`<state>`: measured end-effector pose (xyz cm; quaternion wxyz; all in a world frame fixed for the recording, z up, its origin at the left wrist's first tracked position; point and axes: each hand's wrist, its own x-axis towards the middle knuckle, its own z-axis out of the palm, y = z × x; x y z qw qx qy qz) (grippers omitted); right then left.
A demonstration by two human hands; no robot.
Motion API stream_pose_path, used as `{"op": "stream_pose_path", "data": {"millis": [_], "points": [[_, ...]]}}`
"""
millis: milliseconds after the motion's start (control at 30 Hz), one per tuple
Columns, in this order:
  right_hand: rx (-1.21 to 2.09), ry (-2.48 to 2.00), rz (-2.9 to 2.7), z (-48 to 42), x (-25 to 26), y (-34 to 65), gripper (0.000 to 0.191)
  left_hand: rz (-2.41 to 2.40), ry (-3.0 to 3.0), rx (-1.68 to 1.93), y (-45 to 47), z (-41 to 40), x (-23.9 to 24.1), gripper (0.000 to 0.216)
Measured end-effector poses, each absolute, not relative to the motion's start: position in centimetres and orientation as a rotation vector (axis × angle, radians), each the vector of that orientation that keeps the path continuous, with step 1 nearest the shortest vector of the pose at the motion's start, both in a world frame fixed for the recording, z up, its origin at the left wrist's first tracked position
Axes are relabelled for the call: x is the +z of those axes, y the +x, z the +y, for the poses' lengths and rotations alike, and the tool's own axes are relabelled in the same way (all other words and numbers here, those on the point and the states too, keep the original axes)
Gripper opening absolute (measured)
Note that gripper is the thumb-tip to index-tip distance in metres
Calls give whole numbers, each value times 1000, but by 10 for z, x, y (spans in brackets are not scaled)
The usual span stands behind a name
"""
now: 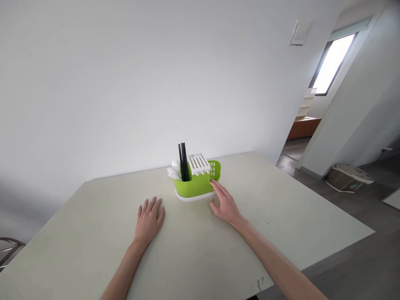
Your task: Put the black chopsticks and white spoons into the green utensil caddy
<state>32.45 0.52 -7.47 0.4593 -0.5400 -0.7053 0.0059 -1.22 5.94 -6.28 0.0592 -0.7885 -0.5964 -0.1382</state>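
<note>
A green utensil holder [194, 187] with a white base stands near the back of the table. Black chopsticks [183, 160] and several white spoons [175, 170] stick up from its left compartment. Its middle part carries a white slotted rack [198, 163]. My right hand [226, 204] is at the holder's front right, fingers extended and apart from the thumb; the fingertips reach its side, though I cannot tell whether they touch. Left of the holder, my left hand [149, 218] lies flat on the tabletop, fingers a little spread, holding nothing.
The pale table [103, 212] meets a white wall [140, 83] at its back edge. Dark marks [258, 285] show near the front edge. A lidded bin [347, 178] stands on the floor at right. Part of a metal chair frame [11, 246] shows at far left.
</note>
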Motion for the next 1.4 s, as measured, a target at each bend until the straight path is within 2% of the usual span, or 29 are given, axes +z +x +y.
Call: {"op": "stream_pose_path", "data": {"millis": [167, 333, 467, 600, 733, 867, 1100, 1200, 1300, 1400], "points": [[6, -1307, -1749, 5, -75, 325, 78, -1808, -2398, -535, -12, 59, -64, 55], [23, -1309, -1766, 5, -75, 323, 80, -1701, -2576, -809, -14, 55, -52, 46], [32, -1303, -1791, 5, -74, 322, 81, -1848, -2425, -1183, -9, 56, -16, 39], [16, -1262, -1792, 5, -74, 323, 80, -1715, -2320, -1480, 14, 68, 40, 34], [-5, -1197, -1806, 7, -76, 325, 79, -1592, -2397, -1555, 53, 89, 94, 30], [15, -1185, -1807, 7, -78, 326, 78, -1742, -2467, -1673, 99, 111, 132, 36], [34, -1180, -1794, 7, -77, 326, 81, -2346, -2418, -1651, 150, 140, 153, 77], [48, -1180, -1785, 9, -77, 325, 82, -2461, -2380, -1591, 158, 154, 149, 84], [59, -1182, -1772, 11, -78, 325, 82, -2506, -2364, -1559, 162, 167, 141, 77], [64, -1188, -1762, 12, -78, 324, 80, -2479, -2405, -1538, 163, 177, 131, 52]]}}
